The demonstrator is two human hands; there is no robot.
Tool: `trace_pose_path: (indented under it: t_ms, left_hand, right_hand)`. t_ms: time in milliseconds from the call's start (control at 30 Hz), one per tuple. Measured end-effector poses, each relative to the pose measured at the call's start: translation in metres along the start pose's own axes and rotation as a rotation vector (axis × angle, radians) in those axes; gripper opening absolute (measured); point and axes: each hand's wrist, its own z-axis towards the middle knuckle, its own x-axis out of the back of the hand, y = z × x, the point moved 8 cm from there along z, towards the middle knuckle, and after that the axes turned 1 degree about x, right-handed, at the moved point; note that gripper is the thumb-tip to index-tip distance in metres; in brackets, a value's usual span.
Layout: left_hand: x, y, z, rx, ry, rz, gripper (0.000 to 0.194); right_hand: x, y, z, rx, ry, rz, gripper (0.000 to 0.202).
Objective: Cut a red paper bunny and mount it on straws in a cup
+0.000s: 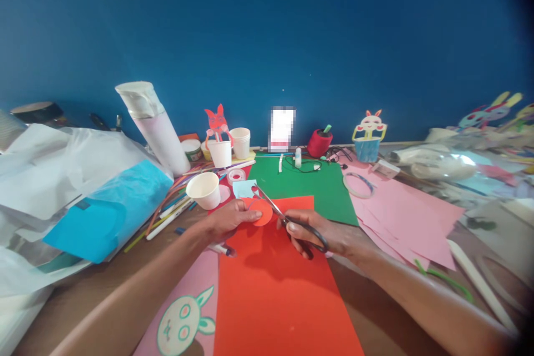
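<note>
Between the thumb and fingers of my left hand (233, 217) is an orange paper circle (262, 213). My right hand (311, 228) grips a pair of scissors (273, 206) by the black handles, its blades pointing up and left along the circle's right edge. Below both hands lies a large sheet of orange-red paper (279, 295). A small light-blue paper piece (245, 189) rests just beyond the left hand. Near the left wrist is a marker (220, 248). A bunny face drawn on paper (186, 322) lies at the lower left.
Close to my left hand stands a white paper cup (203, 190), with a tape roll (236, 176) behind it. Green paper (300, 183) lies at the back, pink sheets (400, 217) to the right. Plastic bags and blue paper (112, 211) crowd the left. A tall white bottle (154, 128) leans there.
</note>
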Motion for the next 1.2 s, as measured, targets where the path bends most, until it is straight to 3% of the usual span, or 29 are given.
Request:
trace_pose_path:
  t_ms: [200,600,833,1200]
  left_hand:
    - [0.004,0.004,0.0,-0.026,0.03,-0.037,0.024]
    - [0.0,0.003,0.003,-0.038,-0.064,-0.026,0.02]
    - [0.002,0.002,0.003,-0.048,-0.05,-0.014,0.019]
    - [-0.002,0.005,0.003,-0.067,-0.123,-0.049,0.017]
  right_hand:
    - [0.002,0.011,0.004,-0.004,-0.033,0.007,0.049]
    - [0.005,0.02,0.007,0.013,-0.066,0.068,0.04]
    - [0.006,0.022,0.009,0.027,-0.042,0.046,0.044]
    - [0.005,0.022,0.01,0.027,-0.048,0.067,0.044]
